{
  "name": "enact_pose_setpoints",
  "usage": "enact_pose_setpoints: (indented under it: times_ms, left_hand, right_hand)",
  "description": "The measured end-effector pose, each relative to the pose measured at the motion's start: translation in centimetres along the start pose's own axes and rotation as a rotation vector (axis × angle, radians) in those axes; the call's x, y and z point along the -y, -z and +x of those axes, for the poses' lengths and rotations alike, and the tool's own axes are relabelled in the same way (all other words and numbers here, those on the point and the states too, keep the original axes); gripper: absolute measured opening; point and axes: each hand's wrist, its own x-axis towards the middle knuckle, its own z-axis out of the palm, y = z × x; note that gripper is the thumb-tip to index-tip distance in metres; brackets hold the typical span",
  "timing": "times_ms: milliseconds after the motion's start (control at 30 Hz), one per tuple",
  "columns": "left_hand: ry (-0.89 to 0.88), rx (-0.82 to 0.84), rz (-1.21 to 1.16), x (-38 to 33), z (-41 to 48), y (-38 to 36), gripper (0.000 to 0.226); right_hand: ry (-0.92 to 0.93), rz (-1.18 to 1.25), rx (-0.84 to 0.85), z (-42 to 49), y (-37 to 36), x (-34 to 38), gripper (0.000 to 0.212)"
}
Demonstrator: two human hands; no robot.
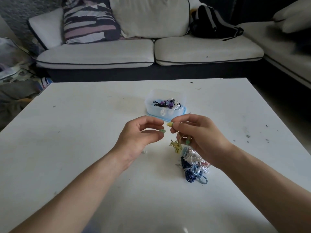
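Above the middle of the white table (84, 132), my left hand (139, 137) pinches a small green ear tip (162, 131) between thumb and fingertip. My right hand (198, 137) holds a yellow earbud (170, 124) at its fingertips. The earbud's yellow cord (176, 146) hangs down in a tangle, and a green earbud (188, 141) shows under the right palm. A pile of tangled earphones (193, 165) in white, blue and dark blue lies on the table below my right hand. Behind the hands stands a clear plastic box (165, 102) holding purple, black and white earphones.
A white sofa (151, 51) with a striped cushion (90, 22) and a black bag (213, 22) runs behind the table. Its right section (286, 47) extends along the right. Bags and cloth (16, 73) sit on the floor at left.
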Motion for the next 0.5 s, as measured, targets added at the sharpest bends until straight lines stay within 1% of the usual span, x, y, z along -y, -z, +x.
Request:
enact_pose_setpoints:
  times_ms: [200,500]
  left_hand:
    - [-0.028,-0.025,0.042,-0.69,-0.38,-0.22,0.027]
    - [-0.074,0.001,0.027,-0.57,-0.35,-0.18,0.028]
  right_hand:
    - [0.022,-0.067,0.038,-0.07,0.01,0.02,0.004]
    - [0.032,-0.113,0.016,-0.15,-0.14,-0.31,0.004]
